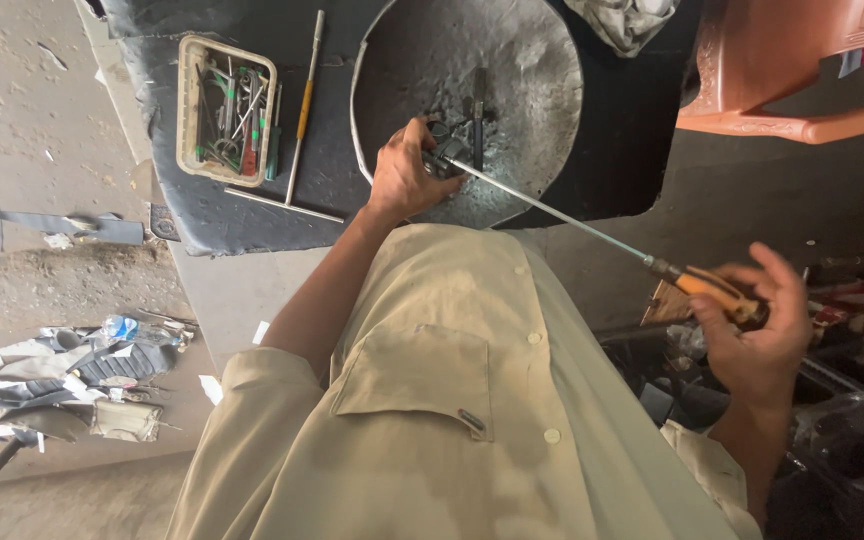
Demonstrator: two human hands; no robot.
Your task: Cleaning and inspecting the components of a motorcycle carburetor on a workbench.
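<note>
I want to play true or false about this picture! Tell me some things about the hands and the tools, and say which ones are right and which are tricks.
1. The right hand holds a long screwdriver by its orange handle. True.
2. The left hand is flat on the floor. False: it holds a small dark metal part at the edge of the big grey metal bowl.
3. The screwdriver's tip points at the part in the left hand. True.
4. The little tray of tools is empty. False: it is full of small tools.
5. The chair is blue. False: it is reddish-orange plastic.
</note>
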